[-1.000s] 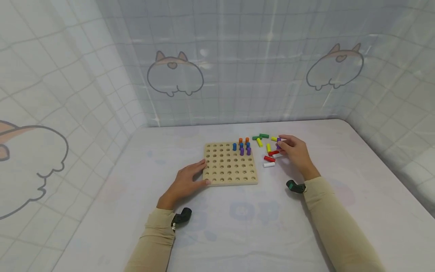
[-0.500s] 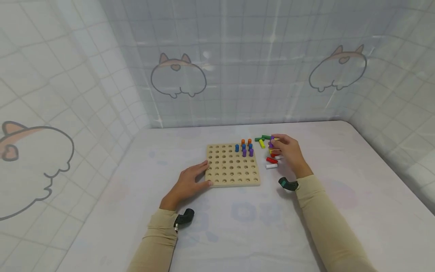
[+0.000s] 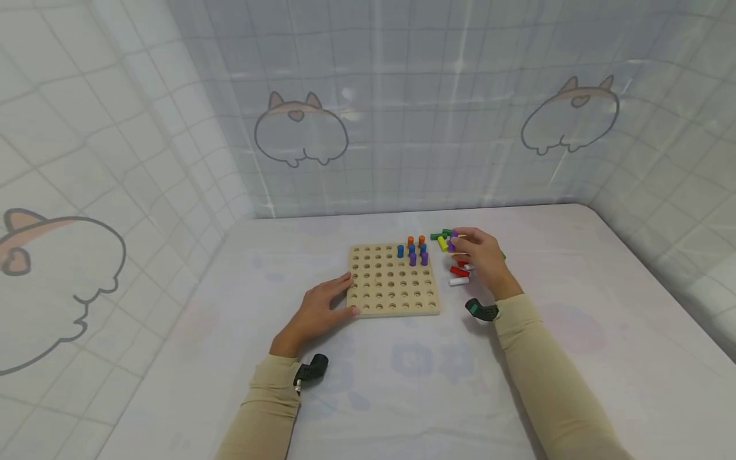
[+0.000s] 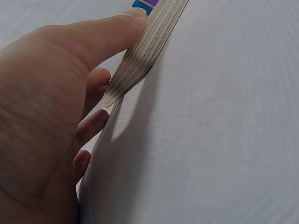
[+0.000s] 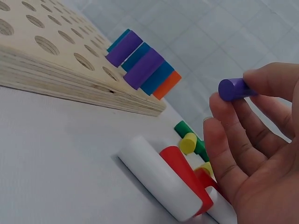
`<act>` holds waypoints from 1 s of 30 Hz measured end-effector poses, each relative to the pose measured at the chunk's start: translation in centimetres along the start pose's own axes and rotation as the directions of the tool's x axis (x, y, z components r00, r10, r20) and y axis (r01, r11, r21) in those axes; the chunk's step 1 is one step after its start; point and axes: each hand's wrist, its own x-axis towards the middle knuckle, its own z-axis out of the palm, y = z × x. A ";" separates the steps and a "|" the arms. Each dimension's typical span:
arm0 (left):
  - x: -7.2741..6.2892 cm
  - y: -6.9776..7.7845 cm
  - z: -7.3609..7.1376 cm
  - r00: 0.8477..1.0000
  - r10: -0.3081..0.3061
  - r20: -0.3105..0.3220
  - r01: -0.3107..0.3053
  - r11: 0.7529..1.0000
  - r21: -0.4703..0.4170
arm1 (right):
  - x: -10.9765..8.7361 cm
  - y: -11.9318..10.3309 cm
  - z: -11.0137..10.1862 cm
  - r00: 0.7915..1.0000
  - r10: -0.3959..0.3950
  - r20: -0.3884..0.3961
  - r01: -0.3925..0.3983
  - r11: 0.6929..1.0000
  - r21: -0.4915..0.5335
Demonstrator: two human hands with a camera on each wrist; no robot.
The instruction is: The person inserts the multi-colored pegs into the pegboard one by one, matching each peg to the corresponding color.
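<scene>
A square wooden pegboard [image 3: 397, 314] lies on the table with rows of holes. At its far right corner stand orange pegs [image 3: 422, 240], blue pegs [image 3: 400, 252] and purple pegs [image 3: 424, 259], upright. My left hand [image 3: 315, 312] rests at the board's left side, fingers spread along the edge and thumb at the near left corner. Right of the board, my right hand [image 3: 485, 259] pinches a purple peg [image 5: 233, 89] between thumb and fingertips. It is held above the loose pegs, apart from the board.
Loose pegs lie right of the board: green [image 3: 438, 236], yellow [image 3: 442, 244], red [image 3: 459, 271] and white [image 3: 459, 281]. My right hand partly covers some. A tile-patterned curtain [image 3: 402, 153] rises behind the white-covered table [image 3: 402, 396].
My right hand has moved left toward the board, carrying the purple peg. My left hand stays at the board's edge. The camera view has shifted slightly.
</scene>
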 end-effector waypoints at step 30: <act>0.1 0.2 -0.2 1.000 0.018 -0.006 -0.018 1.000 0.005 | 0.4 -0.1 4.9 0.978 -0.200 0.064 0.201 0.980 0.000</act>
